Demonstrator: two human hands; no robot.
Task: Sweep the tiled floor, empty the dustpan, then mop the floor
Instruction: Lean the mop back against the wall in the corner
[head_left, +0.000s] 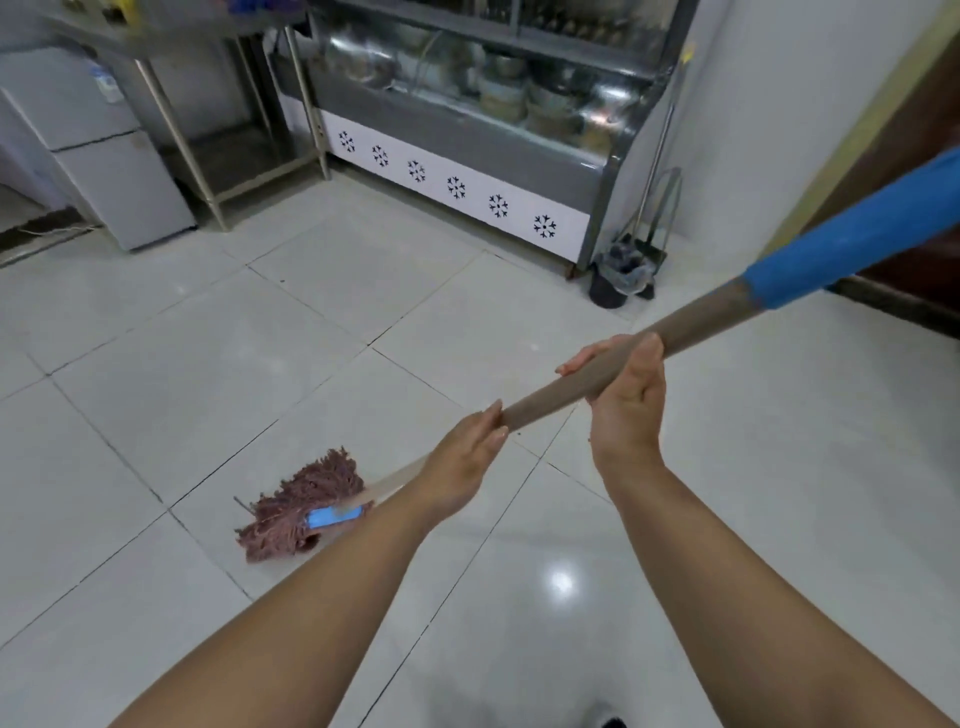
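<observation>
We grip mop handle w/ both hands: left hand nearer mop head, right hand above; no writing legible.

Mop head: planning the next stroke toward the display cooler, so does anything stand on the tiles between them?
Nothing visible does. From the mop head to the display cooler the tiled floor lies bare; the bin stands off right.

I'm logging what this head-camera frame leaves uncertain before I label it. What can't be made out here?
- Mop handle: its blue upper end leaves the right edge.
- Mop head: the joint to the handle is hidden behind the left hand and forearm.
- Bin: contents too small; the dustpan behind is partly hidden.
- Display case: items blurred by glare.
- Right hand: fingertips hidden behind the handle.
</observation>
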